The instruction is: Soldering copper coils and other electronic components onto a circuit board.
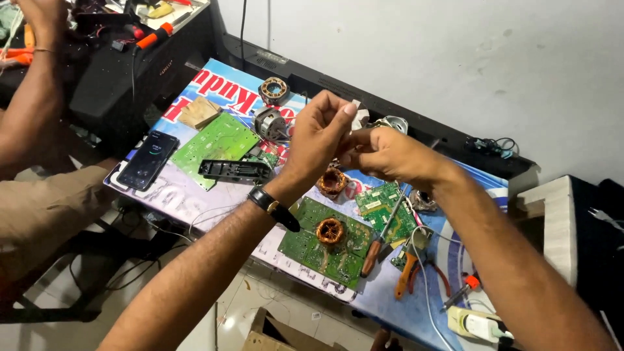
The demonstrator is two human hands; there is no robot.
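My left hand is raised above the table, fingers pinched on a small pale piece at its tip. It wears a black wristwatch. My right hand meets it from the right, fingers curled against the same small piece. What lies between the fingers is too small to name. Below the hands sit a green circuit board with a copper coil and a second copper coil.
On the printed table cover lie a large green board, a black remote-like bar, a phone, a motor, a screwdriver, orange pliers and a white plug. Another person's arm is at far left.
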